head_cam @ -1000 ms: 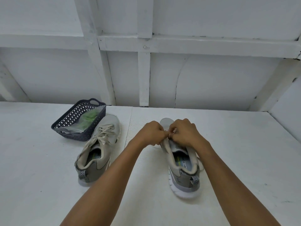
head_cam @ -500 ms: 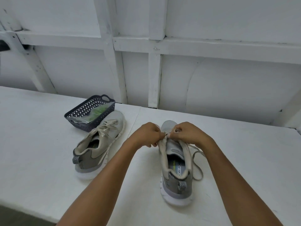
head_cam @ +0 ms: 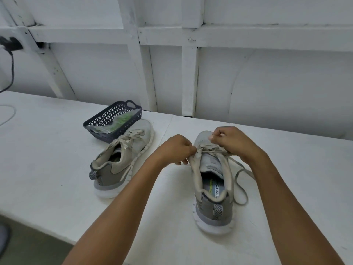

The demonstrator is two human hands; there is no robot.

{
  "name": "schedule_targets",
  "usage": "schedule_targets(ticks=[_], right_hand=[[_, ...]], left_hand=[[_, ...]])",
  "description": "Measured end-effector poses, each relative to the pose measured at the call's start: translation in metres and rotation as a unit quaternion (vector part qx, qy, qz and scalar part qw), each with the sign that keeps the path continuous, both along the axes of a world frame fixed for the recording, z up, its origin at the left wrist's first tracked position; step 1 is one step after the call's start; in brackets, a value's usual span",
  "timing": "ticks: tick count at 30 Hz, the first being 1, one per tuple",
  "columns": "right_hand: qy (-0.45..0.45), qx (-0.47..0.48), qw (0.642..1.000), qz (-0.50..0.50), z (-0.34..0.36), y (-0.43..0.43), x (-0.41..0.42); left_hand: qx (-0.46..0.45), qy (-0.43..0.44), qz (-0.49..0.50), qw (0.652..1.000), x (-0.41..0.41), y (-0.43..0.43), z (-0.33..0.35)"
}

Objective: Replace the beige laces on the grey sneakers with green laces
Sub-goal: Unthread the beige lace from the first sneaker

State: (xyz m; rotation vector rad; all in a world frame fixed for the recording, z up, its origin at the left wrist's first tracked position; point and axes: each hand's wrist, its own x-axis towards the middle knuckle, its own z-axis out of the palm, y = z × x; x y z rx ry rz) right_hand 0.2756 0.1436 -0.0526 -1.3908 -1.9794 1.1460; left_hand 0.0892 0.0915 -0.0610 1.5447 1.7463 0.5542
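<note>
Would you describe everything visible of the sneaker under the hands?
The grey sneaker stands upright on the white table, heel toward the camera. Grey upper, beige collar, white sole, striped heel tab, printed insole. Its beige lace is loosened, one end looping on the table beside it. The left hand pinches its left eyelet edge; the right hand pinches the lace.

Your two arms reach into the lower half of the head view: the left forearm [head_cam: 118,207] and the right forearm [head_cam: 282,197], both bare from the wrist to the picture's edge, smooth and slim. Your left hand [head_cam: 176,148] and right hand [head_cam: 233,142] are bare too, a short pale nail showing on one right fingertip [head_cam: 210,138]
</note>
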Motion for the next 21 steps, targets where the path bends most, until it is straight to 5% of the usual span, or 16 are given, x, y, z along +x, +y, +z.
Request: schedule_targets(ticks=[2, 5, 8, 11, 13, 15, 17, 21], right_hand=[[-0.130, 0.019, 0.990, 0.053, -0.006, -0.003, 0.001], [-0.129, 0.027, 0.990, 0.048, -0.007, -0.003, 0.002], [0.078, -0.024, 0.997, 0.013, -0.005, -0.006, 0.000], [0.367, -0.158, 0.916, -0.032, 0.001, -0.004, 0.000], [0.421, -0.188, 0.885, -0.065, 0.003, -0.001, 0.003], [0.325, -0.136, 0.931, -0.091, 0.002, 0.000, 0.010], [0.129, -0.068, 0.986, -0.081, 0.003, 0.000, 0.017], [-0.104, -0.056, 0.993, -0.009, 0.009, -0.012, 0.024]], left_hand=[[0.000, 0.002, 0.000, 1.000, 0.001, 0.001, -0.001], [0.003, 0.003, -0.002, 1.000, 0.004, 0.004, 0.000], [0.002, -0.003, 0.002, 1.000, 0.004, 0.004, -0.002], [0.000, -0.002, -0.001, 1.000, 0.002, 0.003, -0.003], [-0.003, 0.001, -0.008, 1.000, 0.001, 0.002, -0.002], [-0.006, 0.010, -0.017, 1.000, 0.001, 0.003, 0.000], [0.001, 0.028, -0.028, 0.999, 0.002, 0.006, 0.005], [0.062, 0.070, -0.071, 0.993, 0.013, 0.014, 0.019]])
